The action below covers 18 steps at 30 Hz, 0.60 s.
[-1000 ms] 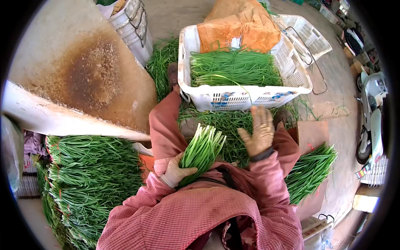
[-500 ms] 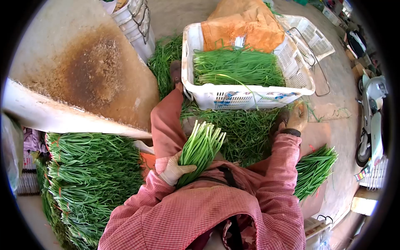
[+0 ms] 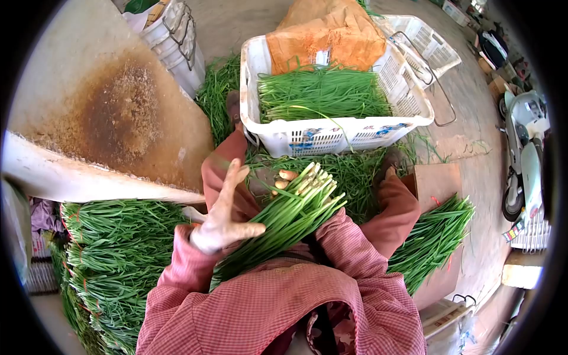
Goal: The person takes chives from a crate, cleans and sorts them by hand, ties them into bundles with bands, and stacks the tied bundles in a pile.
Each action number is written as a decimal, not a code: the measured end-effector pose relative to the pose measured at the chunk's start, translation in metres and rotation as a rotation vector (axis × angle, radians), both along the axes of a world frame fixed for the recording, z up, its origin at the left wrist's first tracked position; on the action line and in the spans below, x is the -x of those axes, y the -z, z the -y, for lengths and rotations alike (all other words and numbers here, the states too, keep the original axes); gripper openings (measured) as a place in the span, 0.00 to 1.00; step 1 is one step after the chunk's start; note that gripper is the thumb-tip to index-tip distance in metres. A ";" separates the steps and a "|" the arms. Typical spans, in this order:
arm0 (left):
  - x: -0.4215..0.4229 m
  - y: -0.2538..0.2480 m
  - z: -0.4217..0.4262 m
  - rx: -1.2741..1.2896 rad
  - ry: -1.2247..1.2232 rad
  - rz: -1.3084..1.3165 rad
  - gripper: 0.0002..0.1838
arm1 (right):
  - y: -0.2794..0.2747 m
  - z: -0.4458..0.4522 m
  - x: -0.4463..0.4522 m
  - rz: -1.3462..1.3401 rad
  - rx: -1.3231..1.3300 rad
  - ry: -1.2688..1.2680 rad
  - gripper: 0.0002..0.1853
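From my end I count two perforated white crates, one orange woven sack, one scooter, two shoes and one held chive bunch.

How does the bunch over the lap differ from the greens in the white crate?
The held bunch slants, pale ends toward the upper right; the crate greens lie crosswise, pale ends at left. The held bunch looks narrower; the crate greens spread wider. Both have long, slender green leaves.
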<state>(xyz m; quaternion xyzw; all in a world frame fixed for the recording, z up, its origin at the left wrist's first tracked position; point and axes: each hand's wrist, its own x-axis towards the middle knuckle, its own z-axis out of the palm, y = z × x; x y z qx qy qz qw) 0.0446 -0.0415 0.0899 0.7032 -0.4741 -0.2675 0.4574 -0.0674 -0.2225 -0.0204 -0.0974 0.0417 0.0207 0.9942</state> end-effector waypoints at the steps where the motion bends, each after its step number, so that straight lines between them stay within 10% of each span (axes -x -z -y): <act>1: -0.006 0.039 0.001 -0.039 0.124 -0.239 0.59 | -0.006 -0.002 0.000 -0.012 0.042 0.028 0.23; 7: 0.025 0.082 0.003 -0.193 0.367 -1.266 0.43 | -0.021 0.035 0.005 -0.099 0.266 -0.039 0.30; 11: 0.036 0.091 -0.009 -0.127 0.120 -1.143 0.41 | -0.047 0.071 0.032 -0.360 1.272 0.760 0.14; 16: 0.049 0.097 -0.013 -0.050 -0.067 -1.023 0.44 | -0.051 0.036 0.034 -0.077 2.166 0.762 0.05; 18: 0.053 0.100 -0.014 0.025 -0.096 -0.959 0.48 | -0.030 0.028 0.028 -0.034 2.061 0.574 0.06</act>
